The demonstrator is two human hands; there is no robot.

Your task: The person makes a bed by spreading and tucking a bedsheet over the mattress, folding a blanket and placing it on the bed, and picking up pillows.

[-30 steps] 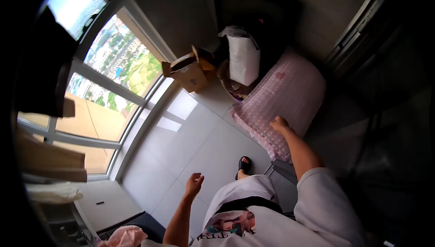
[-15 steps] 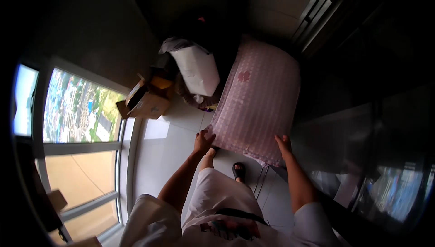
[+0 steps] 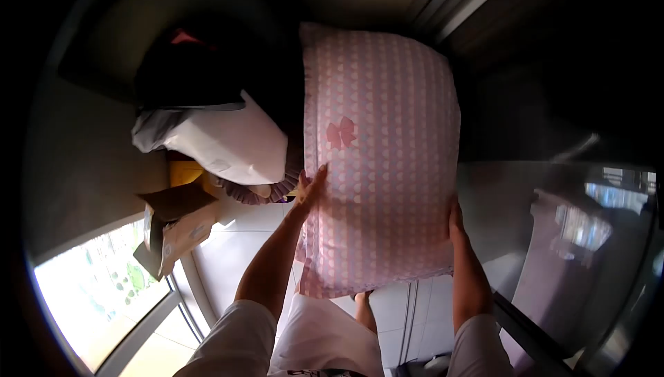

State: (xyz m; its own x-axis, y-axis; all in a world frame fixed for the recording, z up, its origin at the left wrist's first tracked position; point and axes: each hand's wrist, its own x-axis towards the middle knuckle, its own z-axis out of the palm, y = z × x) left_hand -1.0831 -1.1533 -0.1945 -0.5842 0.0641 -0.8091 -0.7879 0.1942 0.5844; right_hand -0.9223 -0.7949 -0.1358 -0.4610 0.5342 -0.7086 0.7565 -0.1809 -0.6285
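A large pink pillow [image 3: 387,169] with a striped dotted pattern and a darker bow print fills the middle of the head view. Along its left edge, my left hand [image 3: 310,190] grips the fabric with the thumb on top. The right edge is held by my right hand [image 3: 455,219], whose fingers are partly hidden at the pillow's side. The pillow's near end hangs above my legs, covering most of my feet.
An open cardboard box [image 3: 185,228] stands at the left by a bright window [image 3: 97,287]. Beside the pillow, a white bag [image 3: 235,142] leans among dark items. At the right, a glossy dark surface [image 3: 512,204] shows reflections. Pale floor tiles [image 3: 238,252] lie below.
The pillow has come closer and appears larger. My left hand has shifted farther up its left edge, and my right hand is now flatter against its side. The view has turned.
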